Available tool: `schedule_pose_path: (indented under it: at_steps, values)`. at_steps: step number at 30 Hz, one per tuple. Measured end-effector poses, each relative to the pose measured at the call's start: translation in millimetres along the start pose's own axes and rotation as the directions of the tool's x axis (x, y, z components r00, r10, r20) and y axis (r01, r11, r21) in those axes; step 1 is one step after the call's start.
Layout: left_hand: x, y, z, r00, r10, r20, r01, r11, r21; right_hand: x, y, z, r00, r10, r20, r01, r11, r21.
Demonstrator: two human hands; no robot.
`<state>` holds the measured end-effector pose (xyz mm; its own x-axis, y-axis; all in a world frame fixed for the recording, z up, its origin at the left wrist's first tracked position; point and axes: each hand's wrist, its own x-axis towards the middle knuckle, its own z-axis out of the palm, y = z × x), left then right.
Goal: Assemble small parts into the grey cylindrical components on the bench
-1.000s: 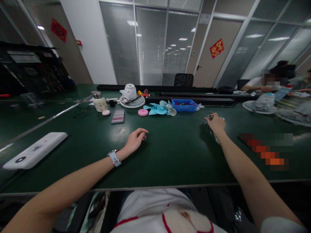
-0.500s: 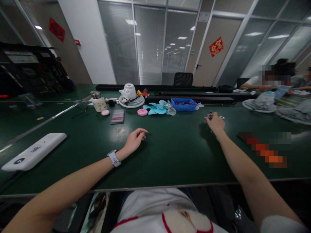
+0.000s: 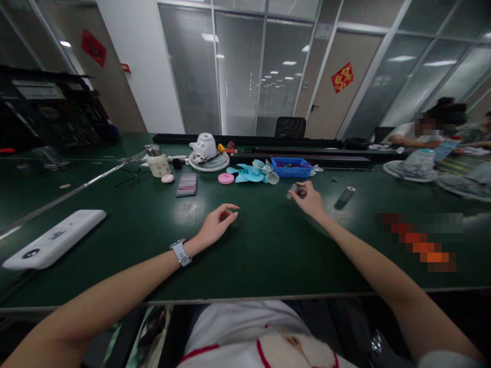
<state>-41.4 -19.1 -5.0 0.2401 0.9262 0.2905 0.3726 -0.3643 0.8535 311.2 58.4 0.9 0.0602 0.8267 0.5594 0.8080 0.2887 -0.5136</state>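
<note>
My right hand (image 3: 309, 199) is closed on a small greyish, partly see-through object (image 3: 293, 191), blurred by motion, held just above the table. My left hand (image 3: 219, 223), with a watch (image 3: 180, 252) on its wrist, is over the table with thumb and fingers apart and nothing between them. To the right of my right hand lies a small grey cylinder with a pale end (image 3: 346, 197). A tiny dark piece (image 3: 334, 179) sits farther back. Beyond my hands are light-blue fan blades (image 3: 249, 174) and a pink round piece (image 3: 226, 178).
Along the back of the green table (image 3: 261, 255) stand a blue basket (image 3: 291, 167), a white fan part (image 3: 206, 147) and a patterned bottle (image 3: 157, 163). A white power bank-like box (image 3: 56, 239) lies at left. Another person (image 3: 414, 134) sits at far right beside fan parts.
My right hand has moved left with the small greyish object in it. The grey cylinder and tiny dark piece now show where it was. My left hand has opened slightly.
</note>
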Motion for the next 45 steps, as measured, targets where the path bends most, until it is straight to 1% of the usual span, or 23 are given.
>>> schedule_pose_path:
  at_steps: [1,2,4,6,8,10,13,15,18,21,26,28,29,32,33,34,35,37,39,41,43,45]
  values:
    - [-2,3,0.5,0.999,0.029,0.013,-0.029,0.999,0.014,-10,-22,9,0.994,-0.082,0.067,0.075,0.991,0.109]
    - [-3,6,1.0,0.998,0.059,0.022,-0.059,0.998,0.025,-22,-44,16,0.976,-0.17,0.134,0.143,0.971,0.193]
    - [-6,11,2.4,0.993,0.111,0.031,-0.112,0.993,0.035,-46,-82,25,0.91,-0.33,0.25,0.247,0.918,0.311]
    - [-8,14,3.8,0.987,0.152,0.046,-0.154,0.987,0.038,-66,-109,29,0.842,-0.433,0.323,0.297,0.87,0.393]
    - [-8,16,5.1,0.981,0.184,0.064,-0.186,0.982,0.037,-80,-124,30,0.803,-0.481,0.352,0.306,0.84,0.448]
    - [-8,17,6.1,0.978,0.198,0.071,-0.201,0.979,0.035,-88,-129,32,0.792,-0.499,0.351,0.309,0.824,0.474]
    - [-6,17,6.6,0.98,0.192,0.058,-0.195,0.979,0.053,-92,-127,36,0.794,-0.511,0.329,0.324,0.814,0.483]
    - [-5,17,5.7,0.98,0.188,0.059,-0.192,0.978,0.075,-93,-125,39,0.793,-0.525,0.309,0.35,0.808,0.474]
    - [-4,19,2.0,0.976,0.2,0.09,-0.209,0.972,0.103,-94,-124,41,0.779,-0.556,0.29,0.404,0.798,0.447]
    - [-1,23,-1.9,0.964,0.241,0.11,-0.255,0.957,0.142,-94,-124,42,0.777,-0.557,0.294,0.41,0.802,0.435]
    - [0,29,-0.7,0.934,0.347,0.086,-0.357,0.911,0.206,-94,-123,42,0.779,-0.552,0.298,0.393,0.8,0.454]
    - [1,30,0.0,0.928,0.37,0.048,-0.372,0.906,0.203,-95,-124,42,0.78,-0.552,0.295,0.392,0.798,0.458]
    - [2,29,-0.3,0.929,0.369,0.011,-0.364,0.91,0.197,-96,-125,42,0.782,-0.548,0.297,0.387,0.801,0.457]
    - [5,25,-4.8,0.94,0.323,-0.109,-0.299,0.935,0.191,-95,-126,40,0.797,-0.512,0.321,0.341,0.82,0.461]
    - [6,22,-6.8,0.945,0.303,-0.122,-0.276,0.94,0.2,-93,-125,38,0.804,-0.494,0.33,0.317,0.827,0.465]
    - [7,17,-8.6,0.953,0.282,-0.111,-0.255,0.943,0.214,-89,-122,37,0.817,-0.472,0.331,0.294,0.835,0.465]
    - [8,12,-10.0,0.963,0.259,-0.079,-0.235,0.944,0.232,-84,-117,35,0.836,-0.446,0.32,0.277,0.846,0.455]
    - [8,2,-10.7,0.981,0.193,0.023,-0.192,0.945,0.266,-65,-100,30,0.892,-0.377,0.25,0.266,0.884,0.384]
    - [9,-8,-8.9,0.984,0.133,0.121,-0.162,0.945,0.285,-40,-73,23,0.947,-0.292,0.137,0.254,0.937,0.241]
    - [9,-13,-6.2,0.978,0.108,0.18,-0.158,0.943,0.292,-13,-38,15,0.978,-0.209,0.028,0.206,0.976,0.071]
    - [9,-14,-4.2,0.974,0.109,0.198,-0.165,0.942,0.293,10,-2,6,0.99,-0.126,-0.064,0.121,0.99,-0.075]
    - [9,-12,-3.8,0.974,0.117,0.194,-0.17,0.943,0.285,27,31,-2,0.99,-0.031,-0.134,0.005,0.983,-0.184]
